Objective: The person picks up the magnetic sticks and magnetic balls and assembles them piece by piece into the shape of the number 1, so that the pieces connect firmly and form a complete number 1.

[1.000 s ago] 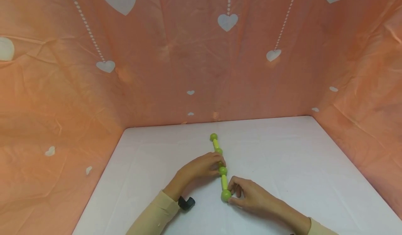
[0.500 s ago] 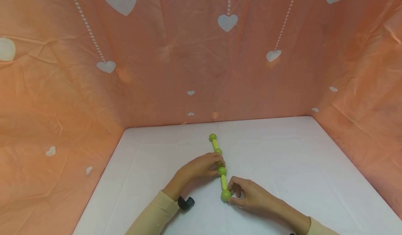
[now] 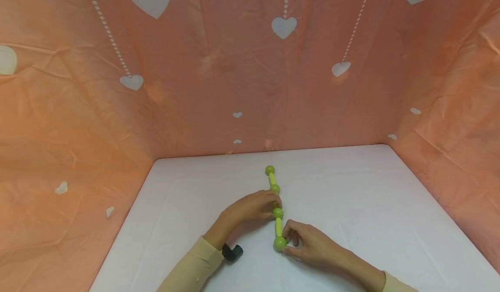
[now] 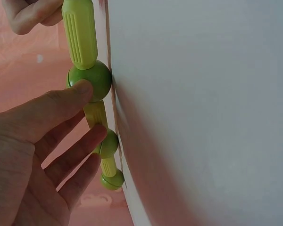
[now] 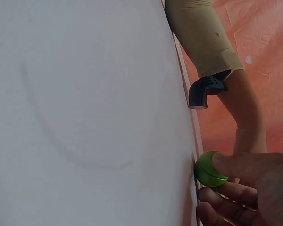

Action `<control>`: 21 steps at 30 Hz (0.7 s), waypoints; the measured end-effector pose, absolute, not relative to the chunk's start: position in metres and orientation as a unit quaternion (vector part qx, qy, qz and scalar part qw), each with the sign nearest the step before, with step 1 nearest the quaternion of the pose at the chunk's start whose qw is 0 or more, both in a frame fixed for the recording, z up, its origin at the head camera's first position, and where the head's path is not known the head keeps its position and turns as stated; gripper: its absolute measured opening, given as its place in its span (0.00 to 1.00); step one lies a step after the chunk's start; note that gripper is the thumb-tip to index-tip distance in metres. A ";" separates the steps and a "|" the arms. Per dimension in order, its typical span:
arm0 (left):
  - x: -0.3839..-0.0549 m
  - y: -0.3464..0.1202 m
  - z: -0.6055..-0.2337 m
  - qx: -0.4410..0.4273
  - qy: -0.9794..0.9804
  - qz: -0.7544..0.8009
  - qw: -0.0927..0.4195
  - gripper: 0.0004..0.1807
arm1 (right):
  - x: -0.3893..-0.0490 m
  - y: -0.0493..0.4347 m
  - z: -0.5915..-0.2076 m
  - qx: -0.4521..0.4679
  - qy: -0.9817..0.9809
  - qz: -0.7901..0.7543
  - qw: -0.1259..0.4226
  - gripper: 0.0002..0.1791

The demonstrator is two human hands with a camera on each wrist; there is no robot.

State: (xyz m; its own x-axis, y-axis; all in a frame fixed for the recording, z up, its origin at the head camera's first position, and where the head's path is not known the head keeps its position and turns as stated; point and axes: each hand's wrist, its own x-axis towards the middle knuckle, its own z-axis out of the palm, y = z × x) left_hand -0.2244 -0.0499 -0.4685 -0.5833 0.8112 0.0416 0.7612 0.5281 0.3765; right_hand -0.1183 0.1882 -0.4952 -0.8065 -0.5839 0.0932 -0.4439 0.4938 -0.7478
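A chain of green balls joined by yellow-green ribbed rods lies on the white tabletop, running away from the person in the head view. My left hand (image 3: 251, 206) reaches over its middle. In the left wrist view the thumb presses on a middle ball (image 4: 99, 77), while the fingers curve around the far side by a short rod (image 4: 95, 114). At the near end, my right hand (image 3: 314, 243) pinches the last ball (image 3: 279, 243) between thumb and fingers. A rod (image 3: 278, 227) links that ball to the middle one. The far-end ball (image 3: 270, 169) is untouched.
The white table (image 3: 371, 196) carries the chain. Orange cloth with white hearts (image 3: 234, 66) encloses the back and both sides. A black wrist camera (image 3: 232, 253) sits under the left wrist.
The chain's far end shifted slightly left, then swung right to where it is now. The near ball has moved slightly left with the right hand. Both hands keep their hold.
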 end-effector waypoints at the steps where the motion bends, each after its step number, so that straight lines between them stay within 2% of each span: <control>1: -0.224 -0.050 -0.468 0.450 0.872 0.181 0.070 0.13 | -0.118 0.188 -0.495 -0.301 0.859 -0.405 0.087 0.15; 13: -0.225 -0.051 -0.467 0.434 0.875 0.198 0.085 0.14 | -0.124 0.193 -0.493 -0.301 0.855 -0.409 0.107 0.14; 21: -0.226 -0.053 -0.467 0.436 0.881 0.169 0.069 0.14 | -0.122 0.196 -0.491 -0.301 0.855 -0.409 0.106 0.14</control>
